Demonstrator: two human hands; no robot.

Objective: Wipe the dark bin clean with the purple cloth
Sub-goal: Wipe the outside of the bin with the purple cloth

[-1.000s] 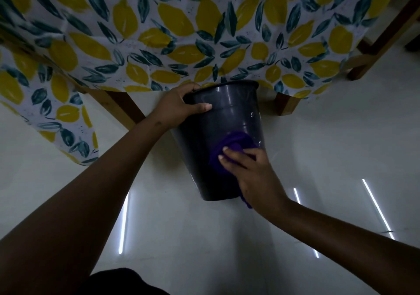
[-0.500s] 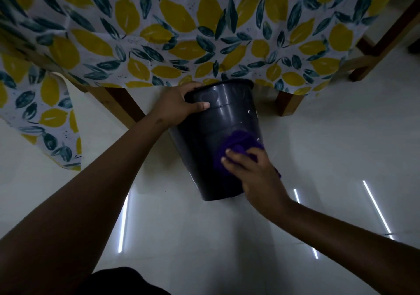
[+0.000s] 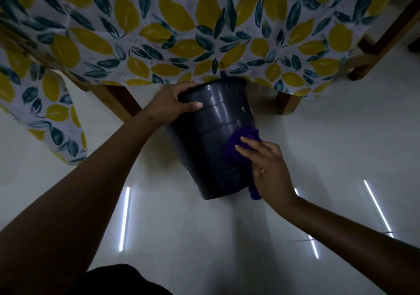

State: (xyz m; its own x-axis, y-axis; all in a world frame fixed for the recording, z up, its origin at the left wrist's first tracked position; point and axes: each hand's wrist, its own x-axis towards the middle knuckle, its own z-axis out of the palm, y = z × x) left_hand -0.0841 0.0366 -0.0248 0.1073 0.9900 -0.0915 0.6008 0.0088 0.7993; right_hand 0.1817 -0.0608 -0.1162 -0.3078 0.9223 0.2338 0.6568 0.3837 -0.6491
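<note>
Two bare hands on one dark bin (image 3: pixel 204 149), over a pale glossy floor (image 3: pixel 318 149). Left hand (image 3: pixel 172 103) closed around the bin's rim, thumb lying across the outer wall, other fingers hidden inside the opening. Bin tilted, open mouth pointing away toward the hanging edge of a tablecloth (image 3: pixel 181 33) with yellow lemons and dark green leaves; narrow base nearer to the person, close above the floor, contact with it not clear. Right hand (image 3: pixel 270 169) pressed flat on a bunched purple cloth (image 3: pixel 238 144), fingers stretched, not curled, holding the cloth against the right side of the bin's outer wall. One end of the cloth hanging below the palm, just beside the bin's base. Wooden table legs (image 3: pixel 288 103) behind the bin, under the tablecloth.
</note>
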